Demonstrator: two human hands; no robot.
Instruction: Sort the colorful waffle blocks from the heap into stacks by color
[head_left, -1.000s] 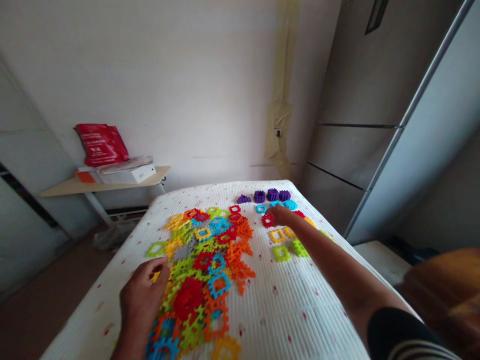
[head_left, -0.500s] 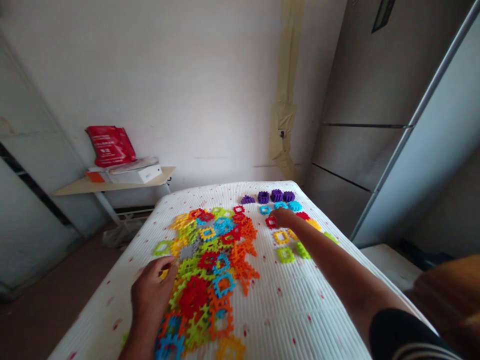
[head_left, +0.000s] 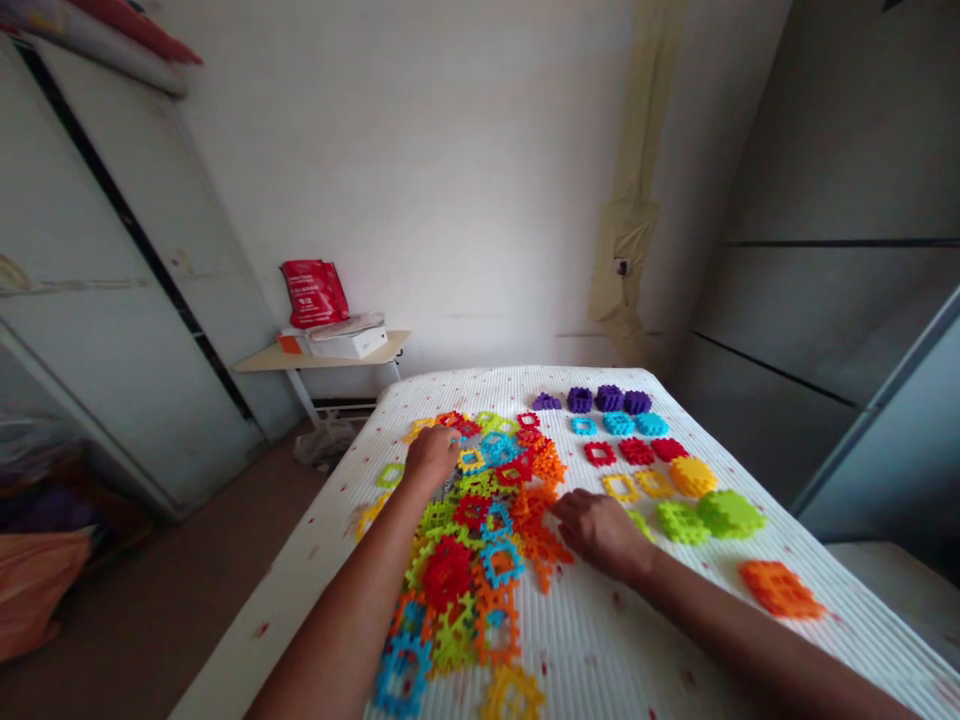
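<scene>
My left hand (head_left: 433, 458) reaches over the far left part of a pile of interlocking plastic building pieces. Its fingers are pinched together close to a blue piece (head_left: 498, 447); whatever they grip is hidden. Beside the orange pieces (head_left: 536, 515) on the pile's right edge is my right hand (head_left: 604, 530), palm down, fingers loosely bent and slightly apart, with nothing visible in them. A red square frame piece (head_left: 599, 454) lies flat in the sorted rows beyond it. Under my right wrist a green piece (head_left: 640, 524) is partly covered.
Sorted by colour at the right are purple stacks (head_left: 609, 398), blue stacks (head_left: 619, 424), a yellow stack (head_left: 692, 476), green stacks (head_left: 730, 514) and an orange stack (head_left: 781, 588). Everything lies on a white ribbed bed cover (head_left: 592, 640). A small table (head_left: 259, 362) stands behind, holding a red bag (head_left: 313, 293).
The red square frame has been let go in its row. My right hand has drawn back to the pile's right edge, while my left hand has moved farther forward over the pile. The view has turned left.
</scene>
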